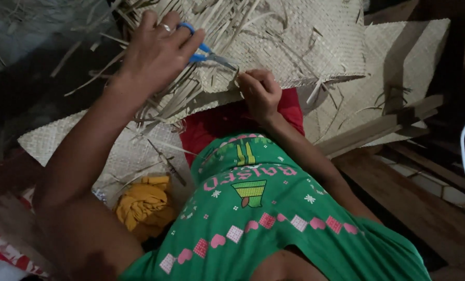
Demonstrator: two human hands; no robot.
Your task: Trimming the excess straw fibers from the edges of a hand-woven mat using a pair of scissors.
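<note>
Straw-coloured woven matting is spread over the lap, its near edge frayed into loose strips that hang toward the person. Blue-handled scissors are held by the left hand, whose fingers are threaded through the loops and closed around them (a ring is seen on one finger); the blades point right, reaching the mat's near edge. That edge is pinched by the right hand, fingers curled together on the weave just beside the blade tips. A second mat lies under the first, toward the far right corner, with wooden slats resting across it. A third piece of matting lies lower left, and a crumpled yellow cloth sits by its near edge.
</note>
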